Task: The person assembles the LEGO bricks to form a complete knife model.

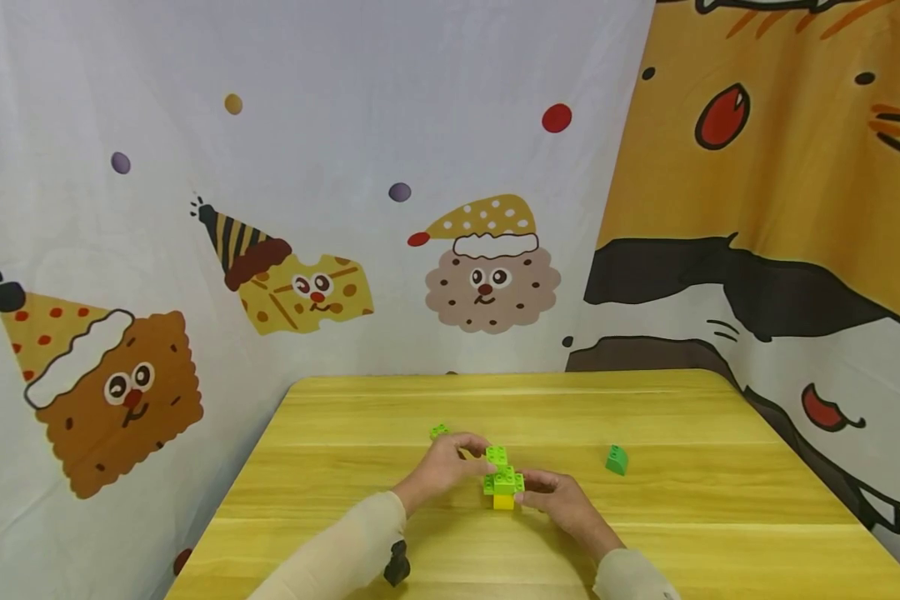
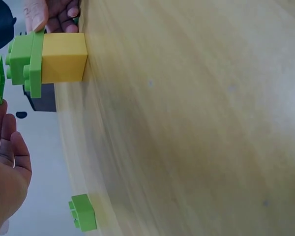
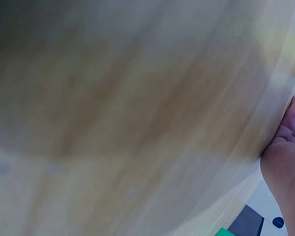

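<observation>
In the head view, a small stack of toy bricks stands upright on the table: a yellow brick (image 1: 503, 502) at the bottom, a lime green plate (image 2: 36, 64) over it and a lime green brick (image 2: 20, 51) on top. My left hand (image 1: 444, 468) holds another lime green brick (image 1: 497, 455) just above the stack; the left wrist view shows a narrow gap between them. From the right side, my right hand (image 1: 566, 502) grips the stack, its thumb at the plate's edge. Only part of the right hand (image 3: 287, 152) appears in the right wrist view.
One loose lime green brick (image 1: 438, 431) lies beyond my left hand. A darker green brick with a curved side (image 1: 617, 460) sits to the right on the wooden table (image 1: 345, 408). Behind the table's far edge hangs a printed cloth (image 1: 330, 100).
</observation>
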Available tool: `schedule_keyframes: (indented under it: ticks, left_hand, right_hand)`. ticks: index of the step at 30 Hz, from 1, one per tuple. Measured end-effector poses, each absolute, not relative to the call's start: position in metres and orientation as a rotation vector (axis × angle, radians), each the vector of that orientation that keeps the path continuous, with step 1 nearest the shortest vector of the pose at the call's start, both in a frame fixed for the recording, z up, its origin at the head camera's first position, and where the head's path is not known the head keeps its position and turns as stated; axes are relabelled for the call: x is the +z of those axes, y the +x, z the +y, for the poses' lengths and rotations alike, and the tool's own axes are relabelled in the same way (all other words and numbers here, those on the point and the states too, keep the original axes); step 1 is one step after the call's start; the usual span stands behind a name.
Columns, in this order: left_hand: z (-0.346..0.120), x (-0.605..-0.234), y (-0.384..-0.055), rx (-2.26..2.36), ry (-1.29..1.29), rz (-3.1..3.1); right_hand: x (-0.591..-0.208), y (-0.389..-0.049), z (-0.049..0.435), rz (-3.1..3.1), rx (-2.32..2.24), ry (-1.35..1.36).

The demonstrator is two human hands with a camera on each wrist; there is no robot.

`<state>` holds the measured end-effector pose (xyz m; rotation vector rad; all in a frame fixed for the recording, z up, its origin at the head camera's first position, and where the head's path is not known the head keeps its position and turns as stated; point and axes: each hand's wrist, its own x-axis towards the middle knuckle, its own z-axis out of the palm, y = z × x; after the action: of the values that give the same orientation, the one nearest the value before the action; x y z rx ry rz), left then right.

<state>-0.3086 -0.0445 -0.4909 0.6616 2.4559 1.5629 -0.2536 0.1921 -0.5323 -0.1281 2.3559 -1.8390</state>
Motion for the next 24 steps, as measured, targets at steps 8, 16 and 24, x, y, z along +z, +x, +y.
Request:
schedule_keyframes:
  ticks: [8,16,24]
  left_hand:
    - [-0.0412,-0.4948,-0.3053,1.545,0.646,2.446]
    - [-0.0376,-0.4976,-0.3041,1.552,0.724,2.429]
    - [-0.0358,-0.4987,-0.3023,1.499,0.791,2.478]
  right_hand:
    - [-0.5319,-0.2535,0.1930,2.318,-1.844,-0.164]
    - [-0.5316,-0.2528,0.1925,2.329,-1.835,-0.138]
    - [-0.5298,-0.2521,0.1921,2.353,-1.824,-0.097]
